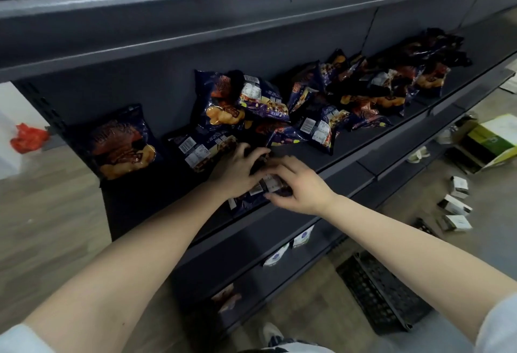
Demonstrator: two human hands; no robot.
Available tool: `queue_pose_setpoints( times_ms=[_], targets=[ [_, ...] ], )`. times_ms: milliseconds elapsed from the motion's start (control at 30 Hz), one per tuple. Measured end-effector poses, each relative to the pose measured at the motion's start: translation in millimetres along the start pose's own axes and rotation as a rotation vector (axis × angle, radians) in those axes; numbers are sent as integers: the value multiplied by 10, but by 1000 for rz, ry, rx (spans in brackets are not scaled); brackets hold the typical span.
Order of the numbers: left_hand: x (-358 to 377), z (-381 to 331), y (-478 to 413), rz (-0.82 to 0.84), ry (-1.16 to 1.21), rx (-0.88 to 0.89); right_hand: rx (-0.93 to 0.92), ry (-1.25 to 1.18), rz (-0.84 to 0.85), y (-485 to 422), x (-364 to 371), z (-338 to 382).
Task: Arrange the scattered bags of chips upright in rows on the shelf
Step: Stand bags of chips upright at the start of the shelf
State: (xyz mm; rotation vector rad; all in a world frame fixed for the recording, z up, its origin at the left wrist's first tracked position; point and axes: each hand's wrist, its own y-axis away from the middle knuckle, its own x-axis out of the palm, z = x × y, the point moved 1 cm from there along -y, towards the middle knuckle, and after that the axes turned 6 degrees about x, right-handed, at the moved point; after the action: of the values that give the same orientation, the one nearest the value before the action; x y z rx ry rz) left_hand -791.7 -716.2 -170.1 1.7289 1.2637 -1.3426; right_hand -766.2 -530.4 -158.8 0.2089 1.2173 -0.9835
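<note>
A dark shelf (349, 154) stands on a wooden floor (42, 212). At the shelf's left end one chip bag (123, 142) stands upright, and a heap of bags (335, 100) lies along its middle and right. At its front edge the left hand (240, 170) and right hand (299, 184) each close their grip on a flat bag (249, 200)

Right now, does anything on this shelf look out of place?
Yes. The chip bags lie in a jumbled heap across the shelf, several back-side up; only the bag at the left end stands upright.

Glossy plastic chip bags (123, 142) lie on a matt dark metal shelf (347, 154) above wood-look flooring (42, 212).
</note>
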Motion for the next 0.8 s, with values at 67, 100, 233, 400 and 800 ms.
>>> queue_pose_setpoints(
  times_ms=[67, 100, 233, 400, 800],
  targets=[
    [6, -6, 7, 5, -2, -7, -18, -11, 30, 47, 70, 3],
    [12, -8, 13, 2, -19, -1, -18, -24, 21, 62, 101, 8],
    [24, -15, 53, -81, -31, 43, 31, -39, 2, 112, 192, 13],
    [41, -24, 68, -151, 59, 67, -4, 19, 26, 174, 234, -31],
    [53, -7, 85, -141, 127, 63, -65, 256, -1, 146, 231, 83]
  ],
)
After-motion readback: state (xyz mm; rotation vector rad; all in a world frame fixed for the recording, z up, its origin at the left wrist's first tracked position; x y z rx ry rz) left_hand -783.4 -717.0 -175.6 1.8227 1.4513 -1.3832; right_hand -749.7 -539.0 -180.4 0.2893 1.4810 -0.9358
